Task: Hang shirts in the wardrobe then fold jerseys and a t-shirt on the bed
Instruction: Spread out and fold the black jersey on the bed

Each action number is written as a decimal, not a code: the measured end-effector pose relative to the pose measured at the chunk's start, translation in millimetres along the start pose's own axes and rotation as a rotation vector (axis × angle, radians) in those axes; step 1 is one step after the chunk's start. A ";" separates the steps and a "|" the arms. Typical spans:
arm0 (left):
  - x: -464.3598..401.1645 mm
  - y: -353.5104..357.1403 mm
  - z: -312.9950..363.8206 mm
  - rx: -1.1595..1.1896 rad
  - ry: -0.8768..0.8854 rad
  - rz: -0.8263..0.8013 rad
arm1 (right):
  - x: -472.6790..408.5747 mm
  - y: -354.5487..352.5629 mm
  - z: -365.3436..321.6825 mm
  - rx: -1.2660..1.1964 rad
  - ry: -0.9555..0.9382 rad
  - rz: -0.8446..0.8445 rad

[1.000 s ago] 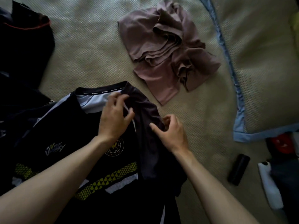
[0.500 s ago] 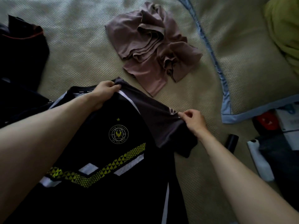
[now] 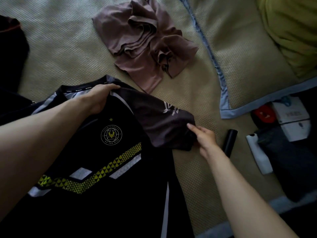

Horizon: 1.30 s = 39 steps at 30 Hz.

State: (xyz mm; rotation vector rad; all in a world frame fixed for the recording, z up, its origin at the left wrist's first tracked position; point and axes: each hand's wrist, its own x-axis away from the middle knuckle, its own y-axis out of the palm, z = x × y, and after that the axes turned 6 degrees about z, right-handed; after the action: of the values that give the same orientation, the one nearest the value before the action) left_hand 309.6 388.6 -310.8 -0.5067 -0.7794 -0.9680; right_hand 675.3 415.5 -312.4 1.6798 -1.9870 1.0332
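While the black jersey (image 3: 106, 169) lies front-up across the lower left of the frame on the woven bed cover (image 3: 197, 177), it is held at two points, and the hold is judged to serve the flattening of the garment ahead of folding. The left hand (image 3: 101, 97), left of centre, is curled over the collar and shoulder seam, the fingers wrapped round the fabric edge, so that the neckline is kept anchored. The right hand (image 3: 204, 136), right of centre, pinches the hem of the grey sleeve (image 3: 164, 124), which is drawn outward toward the right and appears taut enough to show its printed mark. A crumpled mauve t-shirt (image 3: 145, 45) lies unfolded at the upper centre, apart from the jersey, and is judged to be awaiting its turn. A further dark garment (image 3: 12, 52) is seen at the upper left edge, its state not determinable. A pillow with blue piping (image 3: 243, 66) occupies the upper right, with a yellow-green cloth (image 3: 291, 31) beyond it. A black cylinder (image 3: 229, 143) lies just beside the right wrist. As to containers, a white box (image 3: 293, 121) stands at the right edge, apparently closed; its contents cannot be determined.
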 end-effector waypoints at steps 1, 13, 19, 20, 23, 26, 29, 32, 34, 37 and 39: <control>-2.3 0.7 -0.6 0.036 0.012 0.028 | -0.4 -1.0 -2.5 -0.163 0.060 -0.033; 0.3 4.7 -0.7 0.069 0.257 0.071 | -13.4 -22.4 -17.0 -0.648 0.227 -0.181; -2.8 12.0 10.1 0.089 0.323 0.253 | -27.5 -27.4 -10.7 -0.595 0.180 0.056; -5.9 11.6 10.0 0.070 0.351 0.309 | -26.5 -28.1 -11.4 -0.565 0.169 0.105; -14.1 9.6 6.1 -0.180 0.463 0.471 | -24.9 -28.3 -8.6 -0.418 0.110 0.210; -4.1 14.1 -5.1 -0.755 0.681 0.555 | -21.5 -26.8 -4.2 -0.194 0.040 0.230; 22.4 36.7 -33.3 -1.224 1.065 0.417 | -11.1 -23.2 2.7 -0.032 -0.080 0.159; 50.0 68.3 -83.5 -1.372 1.302 0.121 | -3.8 -21.7 16.8 0.136 -0.225 0.094; 64.8 80.6 -123.0 -1.503 1.219 -0.003 | 6.5 -25.4 23.3 0.277 -0.331 0.199; 81.2 81.9 -158.7 -1.534 1.097 0.035 | 36.3 -39.3 36.5 0.364 -0.405 0.381; 97.2 77.4 -165.3 -1.441 1.117 0.122 | 58.2 -47.3 59.0 0.480 -0.320 0.242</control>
State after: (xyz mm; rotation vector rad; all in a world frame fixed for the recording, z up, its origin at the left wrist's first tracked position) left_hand 468.5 260.2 -342.7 -1.0374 1.0760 -1.3640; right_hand 717.4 331.0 -299.0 1.9805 -2.3246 1.5049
